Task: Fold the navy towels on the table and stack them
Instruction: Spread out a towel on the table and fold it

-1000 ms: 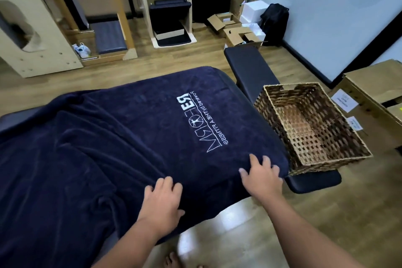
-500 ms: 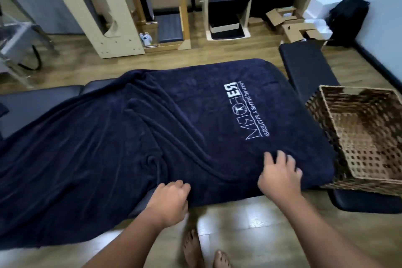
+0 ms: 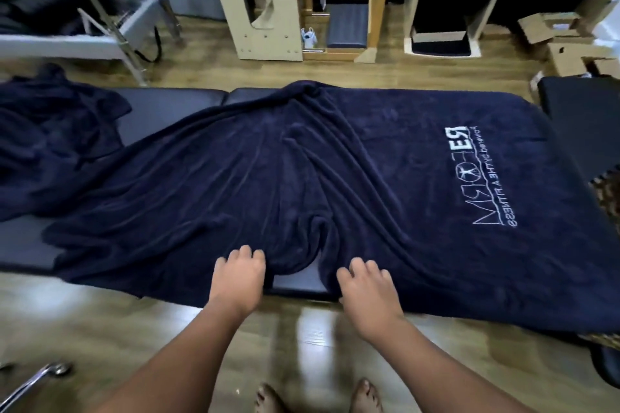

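Note:
A large navy towel point(image 3: 385, 184) with a white logo at its right end lies spread over the dark padded table point(image 3: 167, 111). Deep wrinkles run through its middle. My left hand point(image 3: 240, 273) is at the towel's near edge, its fingers curled into a bunched fold. My right hand point(image 3: 365, 285) rests on the near edge a little to the right, fingers bent with their tips on the cloth. Bare table padding shows between the two hands. A second navy towel point(image 3: 50, 134) lies crumpled at the table's left end.
A wicker basket point(image 3: 609, 198) shows at the right edge, beside a black pad point(image 3: 583, 117). Behind the table stand wooden furniture point(image 3: 258, 0), a metal frame point(image 3: 117, 27) and cardboard boxes point(image 3: 570, 54). A chrome leg point(image 3: 33, 382) and my bare feet point(image 3: 268, 396) are on the floor.
The view has swung left, so the basket is almost out of frame. Both hands have slid left along the towel's near edge to its wrinkled middle, and the left fingers now curl into the fold.

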{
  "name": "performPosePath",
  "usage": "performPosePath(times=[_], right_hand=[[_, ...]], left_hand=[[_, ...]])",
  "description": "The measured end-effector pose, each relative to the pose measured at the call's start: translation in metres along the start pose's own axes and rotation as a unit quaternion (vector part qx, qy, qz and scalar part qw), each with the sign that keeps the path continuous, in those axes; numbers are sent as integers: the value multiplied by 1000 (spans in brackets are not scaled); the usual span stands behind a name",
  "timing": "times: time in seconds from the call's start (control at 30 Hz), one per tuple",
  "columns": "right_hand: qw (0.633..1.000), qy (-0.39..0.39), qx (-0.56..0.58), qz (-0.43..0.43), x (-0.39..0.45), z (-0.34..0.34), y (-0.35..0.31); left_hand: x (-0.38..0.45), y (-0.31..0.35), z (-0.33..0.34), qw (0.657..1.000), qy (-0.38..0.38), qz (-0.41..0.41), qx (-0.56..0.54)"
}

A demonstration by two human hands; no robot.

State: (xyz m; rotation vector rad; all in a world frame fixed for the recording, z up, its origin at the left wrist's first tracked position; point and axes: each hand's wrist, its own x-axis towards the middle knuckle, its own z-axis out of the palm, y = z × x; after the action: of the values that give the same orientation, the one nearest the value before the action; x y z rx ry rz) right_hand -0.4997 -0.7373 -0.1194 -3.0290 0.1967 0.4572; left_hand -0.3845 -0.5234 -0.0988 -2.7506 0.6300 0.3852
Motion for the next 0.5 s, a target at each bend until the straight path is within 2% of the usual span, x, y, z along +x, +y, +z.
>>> performPosePath(times=[0.07, 0.13, 0.2, 0.23, 0.3, 0.4, 0.5], right_hand=[[1000, 28, -5, 1, 6, 1, -1], [999, 16, 33, -12, 5, -7, -6], [993, -42, 110, -4, 3, -19, -11], [985, -97, 143, 8, 1, -24, -11], [975, -156, 155, 30, 1, -30, -15], [983, -88, 152, 61, 6, -32, -28], [988, -51, 141, 22, 16, -33, -59]], left_hand=[[4, -22, -5, 1000, -8, 10, 9], [7, -50, -11, 999, -32, -9, 11], [9, -86, -17, 996, -83, -38, 8], [9, -103, -20, 993, -110, -50, 11], [5, -137, -22, 989, -135, -65, 11], [0, -160, -19, 989, -122, -66, -54], [-3, -160, -9, 981, -76, -67, -163]])
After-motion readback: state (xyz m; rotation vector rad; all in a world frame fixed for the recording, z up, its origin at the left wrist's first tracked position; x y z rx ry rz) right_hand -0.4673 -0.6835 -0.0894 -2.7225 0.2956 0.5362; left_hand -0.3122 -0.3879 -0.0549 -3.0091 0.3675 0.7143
